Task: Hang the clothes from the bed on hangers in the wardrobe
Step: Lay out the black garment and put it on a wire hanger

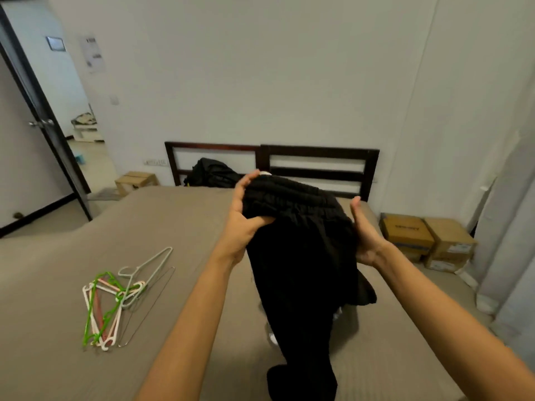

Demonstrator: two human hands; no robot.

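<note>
Tan bedding covers the bed (144, 227), and above it the black trousers (301, 256) hang between both hands, waistband up, legs trailing down to the sheet. The left hand (246, 215) grips the waistband's left end with curled fingers. The right hand (366, 235) lies flat, fingers straight, against its right side. Loose hangers (115, 293) lie on the sheet to the left, nearer the left hand.

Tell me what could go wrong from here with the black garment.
1. The black garment, held between the left hand and right hand, hangs long; its lower end reaches the bed and could drag or snag when carried.
2. The hangers lie tangled in one pile, so pulling one might lift several.
</note>
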